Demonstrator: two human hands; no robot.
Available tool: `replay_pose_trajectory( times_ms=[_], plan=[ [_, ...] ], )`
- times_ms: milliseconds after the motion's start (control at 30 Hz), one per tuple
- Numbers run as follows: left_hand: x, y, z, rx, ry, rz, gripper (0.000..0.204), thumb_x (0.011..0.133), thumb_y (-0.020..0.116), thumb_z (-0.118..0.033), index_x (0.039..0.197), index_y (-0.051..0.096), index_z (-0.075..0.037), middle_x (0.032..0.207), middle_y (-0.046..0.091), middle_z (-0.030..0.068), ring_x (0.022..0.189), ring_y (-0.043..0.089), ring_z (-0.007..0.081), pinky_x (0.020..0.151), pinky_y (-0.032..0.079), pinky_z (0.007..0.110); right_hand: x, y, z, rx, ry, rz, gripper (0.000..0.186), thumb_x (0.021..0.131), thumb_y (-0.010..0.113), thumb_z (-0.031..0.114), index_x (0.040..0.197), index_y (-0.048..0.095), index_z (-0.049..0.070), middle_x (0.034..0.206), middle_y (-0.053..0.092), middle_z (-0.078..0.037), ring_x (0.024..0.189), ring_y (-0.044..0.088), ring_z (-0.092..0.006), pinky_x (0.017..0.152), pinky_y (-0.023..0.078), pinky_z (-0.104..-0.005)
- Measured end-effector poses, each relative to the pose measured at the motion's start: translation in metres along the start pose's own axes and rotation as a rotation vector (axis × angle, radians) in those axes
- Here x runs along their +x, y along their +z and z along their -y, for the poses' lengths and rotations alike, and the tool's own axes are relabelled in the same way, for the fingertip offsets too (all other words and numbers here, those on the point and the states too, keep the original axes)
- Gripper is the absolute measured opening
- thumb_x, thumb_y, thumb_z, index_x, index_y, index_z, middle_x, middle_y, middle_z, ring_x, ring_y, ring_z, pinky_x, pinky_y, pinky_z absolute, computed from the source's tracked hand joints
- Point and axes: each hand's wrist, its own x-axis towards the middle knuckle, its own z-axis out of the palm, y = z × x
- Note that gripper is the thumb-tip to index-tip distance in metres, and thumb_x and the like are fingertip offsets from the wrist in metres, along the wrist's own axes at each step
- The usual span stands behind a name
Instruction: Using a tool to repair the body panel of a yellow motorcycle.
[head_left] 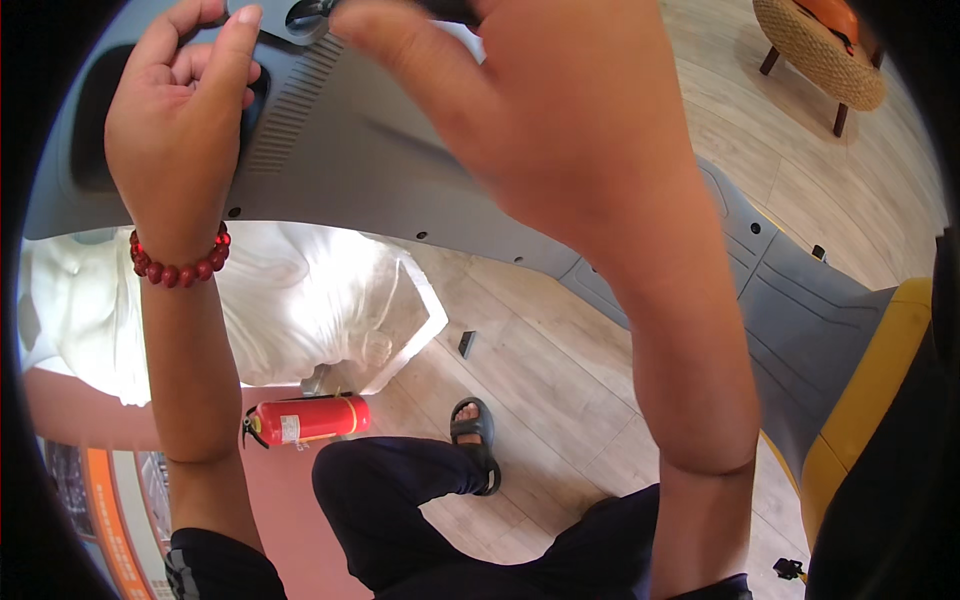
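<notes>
A grey moulded plastic panel [340,165], like the inner front panel of a scooter, spans the upper part of the view, with a ribbed strip on it. My left hand [185,120] is over a dark recess [95,120] in this panel. Its fingers are curled and the thumb points up; what they hold, if anything, is hidden. At the top centre my right hand [530,100] is closed around a black tool [450,10]. The tool's kind cannot be made out. Beside the right thumb sits a black rounded part [308,14] at the panel's edge.
A grey footboard [800,310] with a yellow edge [845,410] runs along the right. On the left are a white sculpted form [300,300] and a red fire extinguisher [325,417]. A small dark piece [467,344] lies on the wood floor. A woven stool [820,60] stands far right.
</notes>
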Motion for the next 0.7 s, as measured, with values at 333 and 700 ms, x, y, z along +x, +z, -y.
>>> replay_pose_trajectory(
  times_ms=[333, 700],
  plan=[
    [0.002, 0.000, 0.000, -0.005, 0.010, 0.007, 0.031, 0.087, 0.066, -0.021, 0.109, 0.060, 0.000, 0.068, 0.060, -0.0018, 0.060, 0.051, 0.0014, 0.054, 0.040, 0.014, -0.003, 0.009, 0.012, 0.377, 0.230, -0.380, 0.025, 0.079, 0.064, 0.008, 0.098, 0.053, -0.002, 0.094, 0.055, -0.020, 0.073, 0.054, -0.0267, 0.066, 0.044, -0.0337],
    [0.003, -0.002, 0.004, -0.019, 0.023, 0.041, 0.033, 0.088, 0.066, -0.021, 0.110, 0.059, 0.001, 0.068, 0.059, -0.0021, 0.060, 0.050, 0.0011, 0.054, 0.040, 0.014, -0.013, -0.010, 0.004, -0.164, -0.197, -0.037, 0.017, 0.082, 0.061, 0.006, 0.093, 0.053, -0.004, 0.083, 0.057, -0.020, 0.076, 0.056, -0.0309, 0.068, 0.044, -0.0377]
  ],
)
